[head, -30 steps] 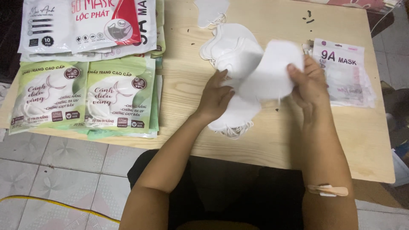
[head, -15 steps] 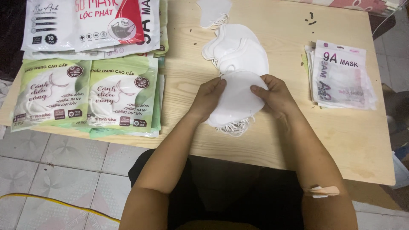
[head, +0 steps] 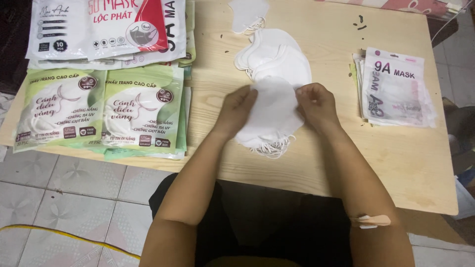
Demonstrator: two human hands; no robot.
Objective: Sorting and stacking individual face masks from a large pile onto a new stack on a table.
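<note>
**Both hands grip a white face mask at its two ends over a wooden table**

A person seated at a light wooden table (head: pixel 405 163) holds a white face mask (head: pixel 273 106) between both hands, seen from a head-worn camera looking down. The left hand (head: pixel 238 110) pinches the mask's left edge, fingers curled over the fabric; the right hand (head: pixel 316 105) grasps the opposite edge in the same way. The mask's long axis runs left to right, spanning the gap between the two hands, so neither hand is nearer than the other: each sits at one end. The mask lies directly over a small stack of white masks (head: pixel 269 141) on the tabletop, whose ear loops trail out at the near edge; whether the held mask touches that stack cannot be told. Just beyond the hands, farther from the person, a second overlapping pile of white masks (head: pixel 272 54) fans across the table. To the right, well apart, lies a stack of flat pink-and-white pouches (head: pixel 396 89). To the left sit green-and-white mask packets (head: pixel 106 111), with white-and-red packets (head: pixel 109 27) behind them. A plaster (head: pixel 370 220) marks the right forearm.
</note>
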